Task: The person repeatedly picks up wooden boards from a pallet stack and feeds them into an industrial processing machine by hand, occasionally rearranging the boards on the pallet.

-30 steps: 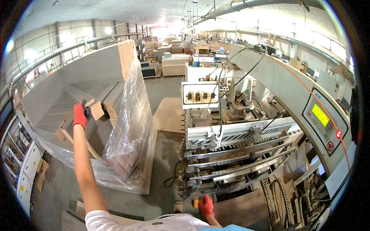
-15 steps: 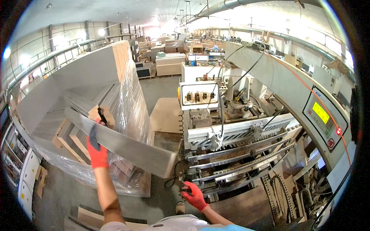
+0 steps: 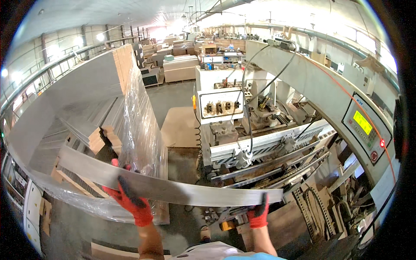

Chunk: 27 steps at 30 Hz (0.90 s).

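Note:
A long, narrow grey board [image 3: 208,196] stretches across in front of me, its left end higher than its right. My left hand [image 3: 135,203], in a red glove with dark palm and fingers, is closed on the board's lower edge left of its middle. My right hand [image 3: 259,213], gloved alike, grips the board near its right end, with the thumb on the near face. Part of each hand's fingers is hidden behind the board. The board's right end lies over the front rails of a machine [image 3: 277,177].
At left stands a stack of grey panels [image 3: 82,82] wrapped in clear plastic film [image 3: 143,125], with loose strips inside. A switch box [image 3: 221,105] and a coiled cord sit on the machine. Right is a control panel [image 3: 366,125] with a yellow screen. A cut board [image 3: 121,251] lies low left.
The board has swung away from the stack and across to the right, over the machine's front. My right hand, empty before, now holds its right end; my left hand still holds it.

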{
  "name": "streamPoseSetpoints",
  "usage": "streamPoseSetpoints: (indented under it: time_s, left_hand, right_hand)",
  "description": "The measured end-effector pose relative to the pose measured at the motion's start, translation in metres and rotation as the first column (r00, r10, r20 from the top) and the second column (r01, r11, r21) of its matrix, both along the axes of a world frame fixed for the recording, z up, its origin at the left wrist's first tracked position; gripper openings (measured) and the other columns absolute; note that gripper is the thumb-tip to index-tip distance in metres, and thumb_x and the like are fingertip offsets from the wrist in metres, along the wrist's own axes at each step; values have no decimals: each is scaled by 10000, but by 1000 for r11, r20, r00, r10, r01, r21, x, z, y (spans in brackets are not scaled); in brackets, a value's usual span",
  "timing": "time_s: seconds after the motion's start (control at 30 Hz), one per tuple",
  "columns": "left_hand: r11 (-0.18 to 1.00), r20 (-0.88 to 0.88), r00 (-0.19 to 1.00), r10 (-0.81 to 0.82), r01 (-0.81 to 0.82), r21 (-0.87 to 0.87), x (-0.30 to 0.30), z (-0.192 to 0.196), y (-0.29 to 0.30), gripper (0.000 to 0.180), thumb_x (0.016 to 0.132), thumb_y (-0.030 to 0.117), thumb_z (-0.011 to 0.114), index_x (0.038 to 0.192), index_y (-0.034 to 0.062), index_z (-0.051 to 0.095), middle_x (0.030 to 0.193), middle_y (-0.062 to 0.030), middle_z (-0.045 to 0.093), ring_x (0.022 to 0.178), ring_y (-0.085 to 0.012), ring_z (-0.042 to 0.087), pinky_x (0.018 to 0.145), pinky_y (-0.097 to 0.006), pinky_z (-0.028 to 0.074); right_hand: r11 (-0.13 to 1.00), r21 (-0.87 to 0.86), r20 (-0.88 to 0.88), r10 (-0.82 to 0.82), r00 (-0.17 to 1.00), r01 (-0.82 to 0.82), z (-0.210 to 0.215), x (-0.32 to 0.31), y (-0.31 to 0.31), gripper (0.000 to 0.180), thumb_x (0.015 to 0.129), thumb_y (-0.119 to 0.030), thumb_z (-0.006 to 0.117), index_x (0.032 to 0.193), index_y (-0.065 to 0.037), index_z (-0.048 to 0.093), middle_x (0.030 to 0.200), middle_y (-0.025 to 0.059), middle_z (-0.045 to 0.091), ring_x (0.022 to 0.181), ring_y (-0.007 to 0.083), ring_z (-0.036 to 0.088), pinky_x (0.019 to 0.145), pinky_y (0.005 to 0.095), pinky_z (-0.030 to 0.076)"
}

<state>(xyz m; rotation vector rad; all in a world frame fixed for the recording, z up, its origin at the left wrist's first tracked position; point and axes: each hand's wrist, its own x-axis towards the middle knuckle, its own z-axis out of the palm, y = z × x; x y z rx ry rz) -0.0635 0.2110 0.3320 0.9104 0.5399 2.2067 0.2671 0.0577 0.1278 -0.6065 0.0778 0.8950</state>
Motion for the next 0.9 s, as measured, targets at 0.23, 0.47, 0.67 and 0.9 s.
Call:
streamPoseSetpoints:
  time_s: [0.23,0.47,0.67,0.9]
  left_hand:
    - [942,-187,975,119,-171,-290,-61,-155,56,661,989,167,576,1543,112,219,1520,-132,396,1322,-278,459,1081,-428,407]
    - [884,-755,623,-204,-214,-416,-135,-366,66,464,953,213,639,1387,87,534,1460,-92,451,1251,-265,521,1016,-420,465]
    - [895,-791,583,-183,-235,-380,-146,-398,87,616,866,123,716,1431,80,474,1458,-126,463,1252,-272,521,1016,-394,466]
    - [878,-672,681,-292,-87,-470,-134,-380,111,734,822,42,723,1482,60,402,1518,-146,409,1374,-300,422,1121,-438,372]
  right_hand:
    - [883,-184,303,-366,880,431,-60,124,-17,473,973,-420,615,1266,-52,566,1134,45,625,962,201,607,852,382,502]
    - [813,-355,596,-184,782,461,-108,119,51,363,894,-223,727,1140,-27,546,967,43,616,847,174,587,709,335,494]
    - [712,-509,661,-37,750,484,-111,100,104,500,859,-163,744,1262,-15,487,1089,100,626,952,207,591,839,358,502]
    - [615,-525,794,106,599,588,-111,89,163,607,797,-136,695,1308,-2,396,1132,226,630,1047,342,626,939,396,473]
